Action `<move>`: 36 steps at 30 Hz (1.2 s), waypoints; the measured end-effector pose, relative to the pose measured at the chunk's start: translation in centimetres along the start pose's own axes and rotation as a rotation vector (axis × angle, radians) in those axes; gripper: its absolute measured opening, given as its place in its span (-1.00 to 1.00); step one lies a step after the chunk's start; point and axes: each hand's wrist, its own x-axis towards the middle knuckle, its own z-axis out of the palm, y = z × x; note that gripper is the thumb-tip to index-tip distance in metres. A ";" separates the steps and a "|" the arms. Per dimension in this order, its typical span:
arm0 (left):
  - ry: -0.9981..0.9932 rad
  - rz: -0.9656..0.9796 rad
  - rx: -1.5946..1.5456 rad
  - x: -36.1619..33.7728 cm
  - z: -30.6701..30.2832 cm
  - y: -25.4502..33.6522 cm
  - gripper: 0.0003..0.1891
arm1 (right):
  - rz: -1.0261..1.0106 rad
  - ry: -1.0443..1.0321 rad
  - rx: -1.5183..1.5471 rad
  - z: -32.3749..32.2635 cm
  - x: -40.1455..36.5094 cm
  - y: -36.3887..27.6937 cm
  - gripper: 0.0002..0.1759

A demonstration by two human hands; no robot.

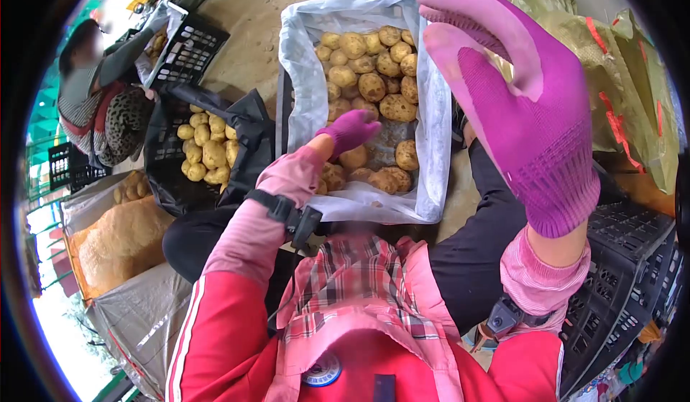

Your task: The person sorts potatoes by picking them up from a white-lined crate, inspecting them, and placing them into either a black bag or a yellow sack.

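Observation:
Both my hands wear purple-pink gloves. My left hand [353, 130] is over the potatoes [371, 87] in a crate lined with a pale plastic sheet [435, 114]; its fingers are bunched together, and whatever they may hold is hidden. Raised close to the camera, my right hand [514, 78] is above the crate's right side, thumb and fingers apart, with nothing between them. Potatoes fill the back of the crate, a few lie at its near end, and some of the bottom shows between.
Left of the crate, a black-lined basket [164, 150] holds smaller, paler potatoes [213, 154]. A person [108, 93] crouches at the upper left beside another black crate [188, 48]. Black crates [600, 280] stand at the right, below green sacks [611, 64]. A filled bag [122, 240] sits lower left.

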 end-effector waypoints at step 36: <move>0.937 0.249 -0.178 -17.3 -5.2 1.6 -0.62 | 0.270 -0.552 0.295 17.0 -4.8 2.4 0.00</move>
